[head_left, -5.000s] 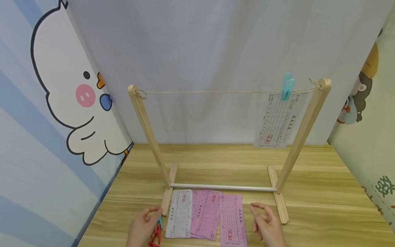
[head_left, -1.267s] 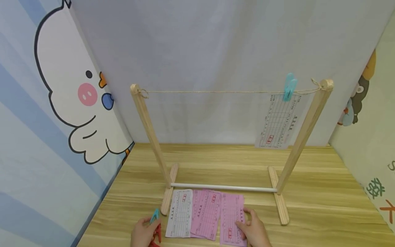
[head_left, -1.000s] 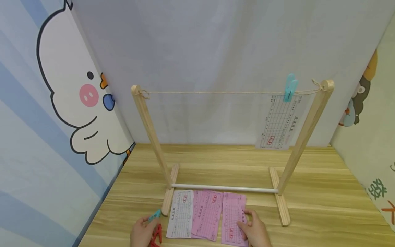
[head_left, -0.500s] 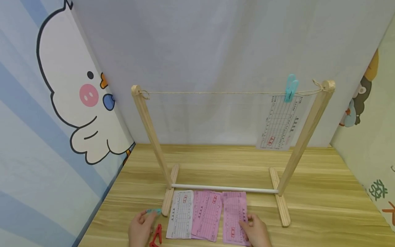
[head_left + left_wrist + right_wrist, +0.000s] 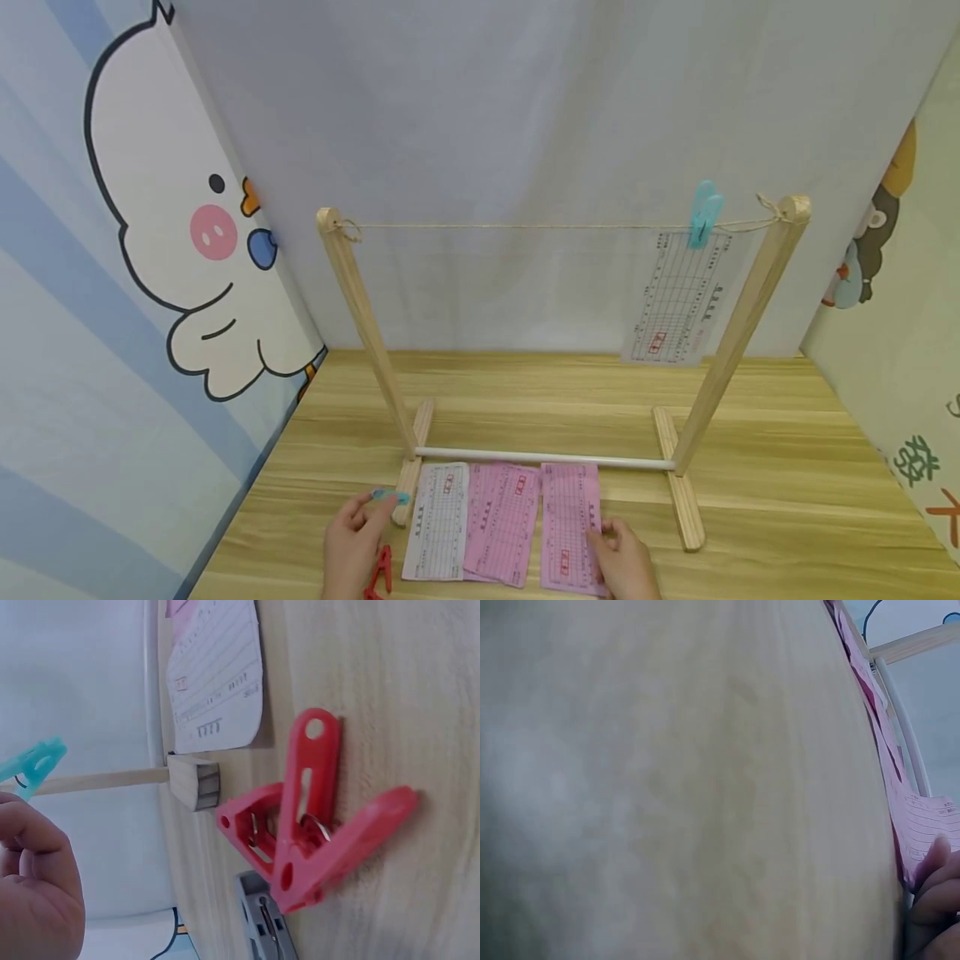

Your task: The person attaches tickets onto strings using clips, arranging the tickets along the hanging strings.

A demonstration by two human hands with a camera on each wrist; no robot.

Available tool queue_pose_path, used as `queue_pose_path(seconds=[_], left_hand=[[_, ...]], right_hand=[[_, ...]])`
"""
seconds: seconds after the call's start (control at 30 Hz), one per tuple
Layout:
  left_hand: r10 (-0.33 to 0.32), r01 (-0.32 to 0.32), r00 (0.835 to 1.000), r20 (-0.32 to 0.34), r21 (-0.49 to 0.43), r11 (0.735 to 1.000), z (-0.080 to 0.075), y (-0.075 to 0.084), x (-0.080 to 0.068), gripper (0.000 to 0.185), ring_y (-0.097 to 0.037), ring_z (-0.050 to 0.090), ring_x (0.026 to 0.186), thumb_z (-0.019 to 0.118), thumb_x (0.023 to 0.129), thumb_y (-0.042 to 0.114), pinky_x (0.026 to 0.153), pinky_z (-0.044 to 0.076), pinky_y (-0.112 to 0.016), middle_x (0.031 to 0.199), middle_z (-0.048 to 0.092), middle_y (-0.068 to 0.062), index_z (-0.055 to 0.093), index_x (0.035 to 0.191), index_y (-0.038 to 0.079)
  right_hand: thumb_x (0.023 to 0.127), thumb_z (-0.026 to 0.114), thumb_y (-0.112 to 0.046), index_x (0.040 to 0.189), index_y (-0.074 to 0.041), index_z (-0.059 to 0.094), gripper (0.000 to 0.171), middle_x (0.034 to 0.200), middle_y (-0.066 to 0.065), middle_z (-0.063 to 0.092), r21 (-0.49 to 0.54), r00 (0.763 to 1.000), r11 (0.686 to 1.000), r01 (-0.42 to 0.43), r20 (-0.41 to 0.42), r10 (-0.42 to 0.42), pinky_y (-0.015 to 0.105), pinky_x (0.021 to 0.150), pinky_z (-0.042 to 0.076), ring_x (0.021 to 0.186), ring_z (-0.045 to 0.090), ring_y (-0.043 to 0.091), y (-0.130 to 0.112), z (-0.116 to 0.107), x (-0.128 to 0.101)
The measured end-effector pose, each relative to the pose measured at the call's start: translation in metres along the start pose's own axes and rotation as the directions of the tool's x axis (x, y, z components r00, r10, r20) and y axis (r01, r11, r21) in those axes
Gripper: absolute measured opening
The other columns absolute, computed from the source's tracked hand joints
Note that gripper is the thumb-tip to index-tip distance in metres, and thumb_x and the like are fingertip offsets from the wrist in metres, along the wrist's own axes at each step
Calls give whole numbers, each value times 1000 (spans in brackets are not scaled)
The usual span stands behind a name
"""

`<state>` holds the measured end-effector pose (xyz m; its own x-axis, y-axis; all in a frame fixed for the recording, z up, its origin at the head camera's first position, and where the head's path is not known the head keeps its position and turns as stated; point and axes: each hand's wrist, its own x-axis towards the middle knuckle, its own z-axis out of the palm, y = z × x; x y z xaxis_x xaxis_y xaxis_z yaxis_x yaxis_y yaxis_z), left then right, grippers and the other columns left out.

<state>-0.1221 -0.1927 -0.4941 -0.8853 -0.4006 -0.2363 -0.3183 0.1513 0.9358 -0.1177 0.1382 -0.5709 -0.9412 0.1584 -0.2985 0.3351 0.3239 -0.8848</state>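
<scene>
My left hand (image 5: 354,542) pinches a light-blue clothespin (image 5: 36,760) above the table, near the rack's left foot. On the table below it, red clothespins (image 5: 309,817) lie in a small heap, with a grey clothespin (image 5: 262,919) beside them. At the right end of a row of paper slips, my right hand (image 5: 628,560) pinches the right edge of a pink printed slip (image 5: 567,500), thumb on top. In the right wrist view, the slip's near edge curls up by my fingers. Overlapping pink slips (image 5: 504,525) and a white slip (image 5: 441,521) lie to its left.
A wooden rack (image 5: 731,350) with a string (image 5: 517,225) tied between its posts stands behind the slips. A blue clothespin (image 5: 703,218) at the string's right end holds a white printed slip (image 5: 675,308). A white rod (image 5: 540,457) joins the feet low down.
My left hand has picked the blue clothespin out of the pile, turned it sideways and raised it. My right hand has moved left onto the pink slip, which has shifted slightly toward the rack.
</scene>
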Motion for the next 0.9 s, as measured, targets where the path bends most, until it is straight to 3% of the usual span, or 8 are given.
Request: queue_pose_path(seconds=[0.43,0.63,0.9], left_hand=[[59,-61,998,-37,-52,997,5,13,-4,61,-5,40,46,73,90,34,43,34,-21,60,48,10,53,135,-2],[68,-70,997,-24,-85,994,6,20,-4,60,-4,35,43,73,90,38,40,30,-19,59,46,11,55,134,1],[119,-120,993,-14,-61,991,8,31,-6,51,-3,30,46,69,93,39,44,28,-20,59,44,11,59,127,2]], right_hand=[[97,60,-15,114,8,55,29,57,-4,53,220,999,975,12,-38,-4,20,47,39,47,47,7,-2,-5,-4],[97,61,-16,112,8,57,29,54,-6,49,166,993,981,104,-77,-92,20,45,35,46,44,6,-12,-11,-5],[97,62,-19,114,4,59,29,54,-5,48,160,996,984,75,-53,-68,20,46,35,46,43,7,-22,-16,-6]])
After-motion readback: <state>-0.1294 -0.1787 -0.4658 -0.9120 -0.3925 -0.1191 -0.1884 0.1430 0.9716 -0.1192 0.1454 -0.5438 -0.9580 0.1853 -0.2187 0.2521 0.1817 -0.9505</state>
